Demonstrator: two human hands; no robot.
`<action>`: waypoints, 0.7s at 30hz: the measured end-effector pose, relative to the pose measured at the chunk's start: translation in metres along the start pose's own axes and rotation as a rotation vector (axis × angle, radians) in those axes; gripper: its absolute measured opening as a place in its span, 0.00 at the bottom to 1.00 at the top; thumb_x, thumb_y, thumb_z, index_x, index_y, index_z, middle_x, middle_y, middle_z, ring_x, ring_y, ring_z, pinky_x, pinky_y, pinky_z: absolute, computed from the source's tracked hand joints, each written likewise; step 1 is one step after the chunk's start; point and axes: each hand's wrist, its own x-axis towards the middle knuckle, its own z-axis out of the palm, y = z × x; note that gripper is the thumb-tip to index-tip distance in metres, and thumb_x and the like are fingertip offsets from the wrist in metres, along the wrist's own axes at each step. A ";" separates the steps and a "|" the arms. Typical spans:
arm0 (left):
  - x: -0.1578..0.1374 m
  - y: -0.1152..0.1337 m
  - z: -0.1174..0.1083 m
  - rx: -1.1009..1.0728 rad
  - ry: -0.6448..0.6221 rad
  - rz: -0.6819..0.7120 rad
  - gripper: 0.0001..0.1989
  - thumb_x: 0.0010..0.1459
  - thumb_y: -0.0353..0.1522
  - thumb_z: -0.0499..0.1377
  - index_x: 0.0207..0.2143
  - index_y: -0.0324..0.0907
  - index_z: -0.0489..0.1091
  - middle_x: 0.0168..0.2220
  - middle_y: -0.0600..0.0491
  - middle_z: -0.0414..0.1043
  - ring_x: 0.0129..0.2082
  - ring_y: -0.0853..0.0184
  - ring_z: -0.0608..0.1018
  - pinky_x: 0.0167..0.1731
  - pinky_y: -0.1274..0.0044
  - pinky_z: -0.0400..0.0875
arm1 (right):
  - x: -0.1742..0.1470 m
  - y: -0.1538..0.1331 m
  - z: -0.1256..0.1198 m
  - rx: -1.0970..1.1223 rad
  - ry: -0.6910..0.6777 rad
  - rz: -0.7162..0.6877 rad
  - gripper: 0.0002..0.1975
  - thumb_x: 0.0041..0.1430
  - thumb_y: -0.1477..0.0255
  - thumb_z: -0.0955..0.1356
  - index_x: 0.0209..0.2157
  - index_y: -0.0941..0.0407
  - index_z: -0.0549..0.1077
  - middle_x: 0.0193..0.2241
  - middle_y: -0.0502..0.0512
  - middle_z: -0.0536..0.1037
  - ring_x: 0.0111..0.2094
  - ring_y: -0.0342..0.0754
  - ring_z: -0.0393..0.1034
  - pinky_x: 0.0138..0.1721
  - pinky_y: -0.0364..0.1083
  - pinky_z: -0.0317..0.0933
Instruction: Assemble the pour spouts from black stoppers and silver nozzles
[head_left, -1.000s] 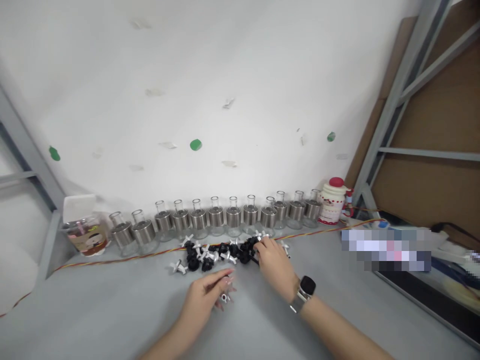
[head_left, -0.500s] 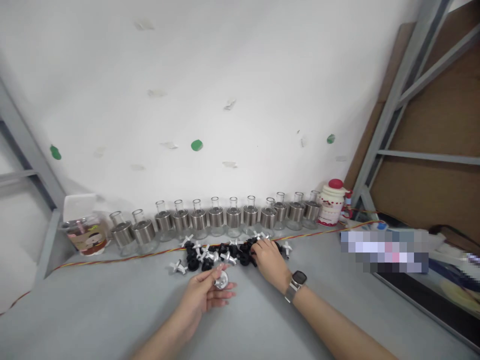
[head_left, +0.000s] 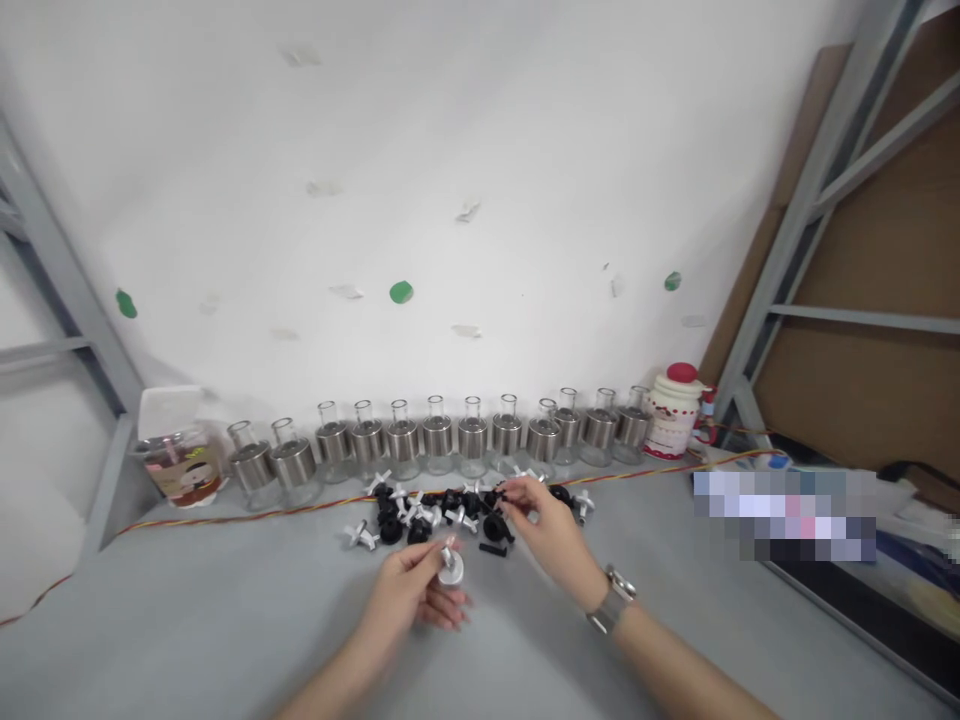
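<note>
My left hand (head_left: 420, 582) pinches a silver round cap with a short stem (head_left: 450, 570) between thumb and fingers, above the grey table. My right hand (head_left: 541, 520) is at the right part of a pile of small parts, thumb and fingertips pressed together. Something dark shows at its fingertips, too small to name. The pile mixes black round parts (head_left: 389, 528) with silver cross-shaped parts (head_left: 363, 536). A short black rod (head_left: 493, 549) lies apart in front of the pile, between my hands.
Several glass bottles with metal sleeves (head_left: 472, 438) stand in a row along the wall. A red-lidded jar (head_left: 673, 415) is at their right, a clear plastic tub (head_left: 180, 470) at their left. A red-yellow twisted wire (head_left: 285, 512) runs across the table.
My right hand has lifted slightly from the pile, its fingers now pinched. The black rod now lies in front of the pile. My left hand has turned the silver cap stem-up.
</note>
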 end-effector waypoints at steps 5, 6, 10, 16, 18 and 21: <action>0.002 -0.007 0.004 0.060 0.004 -0.009 0.30 0.39 0.49 0.61 0.37 0.33 0.71 0.13 0.51 0.72 0.12 0.64 0.75 0.12 0.80 0.65 | -0.015 -0.028 0.011 0.716 -0.193 0.213 0.07 0.46 0.68 0.69 0.27 0.56 0.69 0.24 0.48 0.74 0.27 0.44 0.68 0.31 0.44 0.62; 0.001 -0.008 0.005 0.063 0.009 -0.003 0.30 0.38 0.49 0.61 0.37 0.33 0.71 0.13 0.51 0.72 0.12 0.64 0.75 0.13 0.79 0.66 | -0.017 -0.031 0.012 0.781 -0.209 0.244 0.09 0.44 0.67 0.71 0.26 0.56 0.69 0.23 0.48 0.74 0.27 0.44 0.68 0.31 0.44 0.61; 0.002 -0.009 0.006 0.040 0.040 0.042 0.32 0.39 0.50 0.60 0.40 0.35 0.69 0.15 0.53 0.72 0.15 0.66 0.76 0.16 0.79 0.67 | -0.018 -0.036 0.013 0.810 -0.205 0.278 0.12 0.41 0.63 0.72 0.25 0.56 0.72 0.20 0.47 0.73 0.24 0.43 0.65 0.29 0.44 0.59; 0.002 -0.009 0.004 -0.043 0.034 0.103 0.34 0.41 0.52 0.58 0.44 0.35 0.67 0.21 0.52 0.73 0.21 0.67 0.77 0.25 0.75 0.72 | -0.014 -0.028 0.014 0.713 -0.213 0.254 0.17 0.45 0.56 0.68 0.27 0.57 0.72 0.20 0.48 0.71 0.22 0.42 0.62 0.26 0.43 0.57; 0.001 -0.010 0.004 -0.050 0.032 0.137 0.32 0.43 0.51 0.58 0.43 0.36 0.68 0.23 0.52 0.74 0.23 0.67 0.77 0.26 0.75 0.72 | -0.016 -0.028 0.016 0.769 -0.236 0.251 0.18 0.46 0.57 0.68 0.32 0.56 0.70 0.20 0.46 0.69 0.21 0.41 0.62 0.25 0.42 0.56; 0.001 -0.013 0.006 0.003 0.046 0.146 0.31 0.41 0.50 0.60 0.42 0.36 0.69 0.25 0.52 0.75 0.23 0.66 0.77 0.26 0.75 0.73 | -0.022 -0.030 0.019 0.829 -0.283 0.208 0.17 0.49 0.59 0.68 0.35 0.55 0.65 0.18 0.43 0.66 0.21 0.40 0.62 0.25 0.41 0.55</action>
